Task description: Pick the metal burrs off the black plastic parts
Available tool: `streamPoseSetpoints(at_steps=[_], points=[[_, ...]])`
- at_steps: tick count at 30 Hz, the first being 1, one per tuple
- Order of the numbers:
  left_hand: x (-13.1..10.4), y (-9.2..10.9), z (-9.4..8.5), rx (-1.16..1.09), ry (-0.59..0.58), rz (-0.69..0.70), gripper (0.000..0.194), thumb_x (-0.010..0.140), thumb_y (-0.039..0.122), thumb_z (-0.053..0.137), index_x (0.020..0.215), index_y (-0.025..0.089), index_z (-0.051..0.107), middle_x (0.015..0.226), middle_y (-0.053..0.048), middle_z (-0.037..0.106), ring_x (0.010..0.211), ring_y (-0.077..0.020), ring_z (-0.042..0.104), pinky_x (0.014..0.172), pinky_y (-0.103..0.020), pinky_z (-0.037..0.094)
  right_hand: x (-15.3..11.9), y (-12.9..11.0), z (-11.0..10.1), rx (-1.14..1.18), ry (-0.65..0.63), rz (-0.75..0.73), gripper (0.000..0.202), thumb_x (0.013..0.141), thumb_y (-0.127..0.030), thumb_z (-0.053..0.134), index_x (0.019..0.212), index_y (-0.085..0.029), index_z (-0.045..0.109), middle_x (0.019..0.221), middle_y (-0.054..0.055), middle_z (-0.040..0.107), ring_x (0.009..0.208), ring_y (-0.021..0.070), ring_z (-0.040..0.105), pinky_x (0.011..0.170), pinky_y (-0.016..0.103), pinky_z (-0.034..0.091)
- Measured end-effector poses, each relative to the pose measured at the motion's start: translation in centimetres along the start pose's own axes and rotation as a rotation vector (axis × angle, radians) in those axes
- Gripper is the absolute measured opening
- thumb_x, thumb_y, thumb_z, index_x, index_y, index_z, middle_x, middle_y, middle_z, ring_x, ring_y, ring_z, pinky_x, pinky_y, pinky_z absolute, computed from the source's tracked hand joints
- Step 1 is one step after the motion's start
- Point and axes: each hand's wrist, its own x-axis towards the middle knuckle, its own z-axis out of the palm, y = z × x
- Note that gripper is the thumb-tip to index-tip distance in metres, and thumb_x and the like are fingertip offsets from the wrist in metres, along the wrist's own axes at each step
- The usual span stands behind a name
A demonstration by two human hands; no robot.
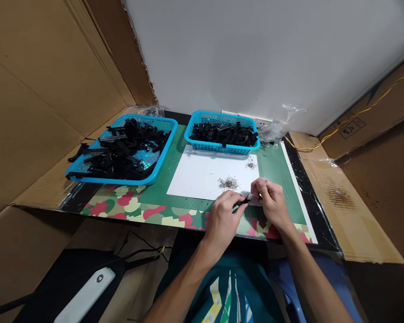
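Head view, right of centre: one small black plastic-looking piece point(245, 202), gripped by your left hand point(225, 208), long axis running rightward toward your right hand point(271, 199), just beside. The latter pinches one small pale translucent item point(251, 196), nature unclear. Above: one brown heap of tiny curled bits point(228, 183).
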Motion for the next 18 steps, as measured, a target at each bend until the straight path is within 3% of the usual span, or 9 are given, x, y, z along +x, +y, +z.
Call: streamPoseSetpoints(at_steps=[10,15,18], points=[[0.0,0.4,-0.1,0.036,0.010,0.048,0.018,0.089,0.002,0.074,0.097,0.018,0.073,0.101,-0.004,0.075,0.093,-0.0194,0.073,0.082,-0.030,0.058,-0.4,0.0,-0.1,-0.055,-0.093,-0.031,0.049,0.109,-0.049,0.046,0.073,-0.021,0.061,0.064,0.000,0.055,0.057,0.0142,0.049,0.058,0.029,0.039],[0.1,0.4,0.0,0.044,0.009,0.035,0.018,0.089,0.008,0.077,0.103,0.020,0.074,0.099,-0.004,0.077,0.090,-0.0205,0.074,0.080,-0.031,0.059,-1.0,0.3,-0.6,-0.018,0.089,-0.031,0.050,0.109,-0.051,0.046,0.071,-0.022,0.059,0.067,0.002,0.057,0.059,0.0158,0.051,0.058,0.031,0.040],[0.2,0.2,0.2,0.037,0.017,0.034,0.016,0.091,0.008,0.075,0.101,0.020,0.073,0.099,-0.004,0.077,0.091,-0.0206,0.074,0.080,-0.032,0.059,-1.0,0.4,-0.6,-0.026,0.070,0.004,0.051,0.108,-0.054,0.047,0.071,-0.022,0.059,0.066,0.002,0.056,0.058,0.0159,0.050,0.057,0.031,0.039]])
